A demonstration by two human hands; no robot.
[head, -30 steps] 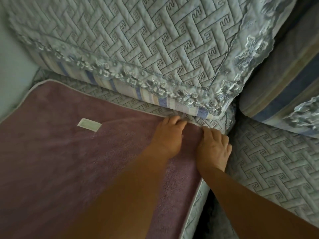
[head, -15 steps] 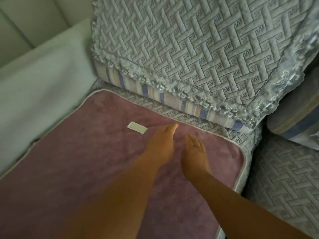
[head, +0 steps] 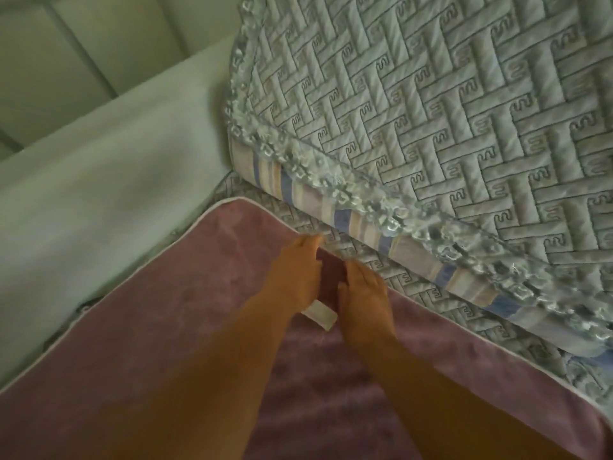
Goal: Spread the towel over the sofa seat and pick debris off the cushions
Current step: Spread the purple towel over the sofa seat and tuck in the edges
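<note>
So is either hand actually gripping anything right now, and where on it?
It cannot be told for sure. Both the left hand and right hand lie flat on the towel near its white label; no clear pinch shows.

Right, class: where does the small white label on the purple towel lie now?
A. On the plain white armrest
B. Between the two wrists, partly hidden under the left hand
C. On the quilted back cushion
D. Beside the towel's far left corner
B: the white label lies on the purple towel, partly hidden beneath the left hand and beside the right hand.
</note>
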